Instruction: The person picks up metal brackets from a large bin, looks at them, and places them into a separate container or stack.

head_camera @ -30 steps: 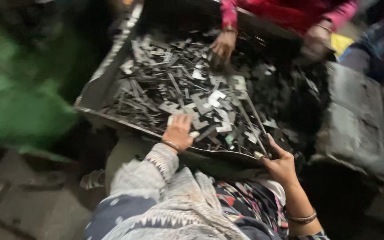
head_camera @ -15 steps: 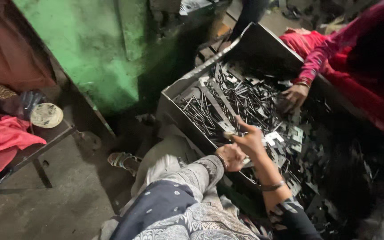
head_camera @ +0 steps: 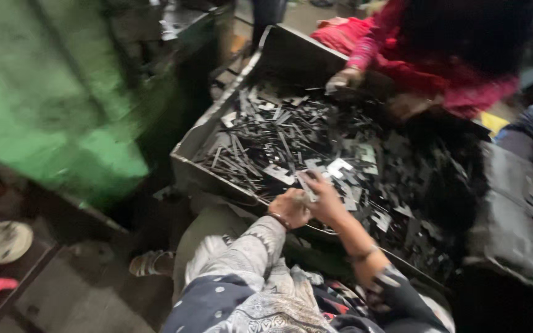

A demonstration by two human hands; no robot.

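Both hands are meeting over the bin's [head_camera: 187,161] near edge: left hand [head_camera: 289,208] and right hand [head_camera: 323,198] seemingly pinching one metal strip [head_camera: 306,185], sorting mid-pick; next needs careful separating.

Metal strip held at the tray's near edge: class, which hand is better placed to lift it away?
Probably the right hand: its fingers pinch the metal strip, while the left hand sits curled beside it at the tray rim.

No packages, labels, signs or screens visible; view blurred, nothing of that kind told apart.
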